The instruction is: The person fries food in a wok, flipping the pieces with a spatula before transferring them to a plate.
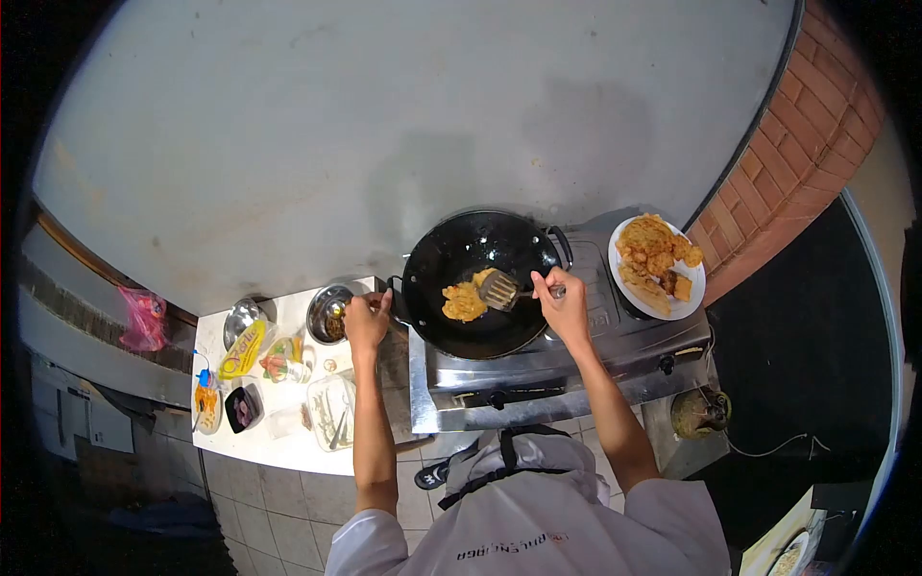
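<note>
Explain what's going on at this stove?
The person's right hand holds a slotted spatula at golden food inside a black wok. The left hand is by the wok's left handle; its grip is unclear. A plate of fried pieces sits right of the wok.

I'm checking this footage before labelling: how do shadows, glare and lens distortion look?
Head view: wide-lens distortion, with dark corners and a bowed right edge to the wall; head view: soft shadows on that wall behind the wok; head view: small glints inside the wok, brighter glare on the stove.
</note>
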Demonstrator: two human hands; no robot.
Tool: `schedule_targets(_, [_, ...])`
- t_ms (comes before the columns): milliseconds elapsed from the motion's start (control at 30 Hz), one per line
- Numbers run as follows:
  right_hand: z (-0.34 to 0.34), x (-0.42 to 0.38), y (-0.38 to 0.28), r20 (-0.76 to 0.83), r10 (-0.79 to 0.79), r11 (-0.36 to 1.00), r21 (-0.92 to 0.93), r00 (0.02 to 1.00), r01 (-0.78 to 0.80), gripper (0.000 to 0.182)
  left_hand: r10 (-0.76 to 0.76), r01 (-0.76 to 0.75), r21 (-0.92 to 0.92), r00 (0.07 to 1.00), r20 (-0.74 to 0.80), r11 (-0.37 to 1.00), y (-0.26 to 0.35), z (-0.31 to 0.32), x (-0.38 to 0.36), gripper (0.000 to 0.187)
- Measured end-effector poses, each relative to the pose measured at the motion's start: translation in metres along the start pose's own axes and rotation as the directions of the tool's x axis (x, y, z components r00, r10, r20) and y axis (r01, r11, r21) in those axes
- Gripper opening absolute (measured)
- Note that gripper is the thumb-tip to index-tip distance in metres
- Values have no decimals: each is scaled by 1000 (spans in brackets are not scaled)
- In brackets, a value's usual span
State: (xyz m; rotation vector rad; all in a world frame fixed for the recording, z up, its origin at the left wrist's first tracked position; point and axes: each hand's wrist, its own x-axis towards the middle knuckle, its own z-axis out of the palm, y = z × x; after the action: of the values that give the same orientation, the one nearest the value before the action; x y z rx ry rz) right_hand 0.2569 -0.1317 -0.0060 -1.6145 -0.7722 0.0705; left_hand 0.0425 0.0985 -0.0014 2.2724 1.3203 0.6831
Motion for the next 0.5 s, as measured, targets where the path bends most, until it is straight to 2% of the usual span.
schedule_targets(133, [10,1,2,-7,42,998,36,999,-41,33,6,-6,3,1000,20,1000,-3,0,2,31])
schedule_targets(333, [10,5,-3,3,30,997,-71,1000,-30,30,15,-15,-7,1000,15,1000,-5,-5,4,27])
schedule_targets(433, [13,0,-6,-12,96,995,-26,995,-96,28,34,-35,8,999,39,999,-3,-10,4,26])
schedule_targets(500, [14,-3,-9,-31,138,987,-82,990,-140,27,41,-41,-8,997,58,999,-1,-12,2,26])
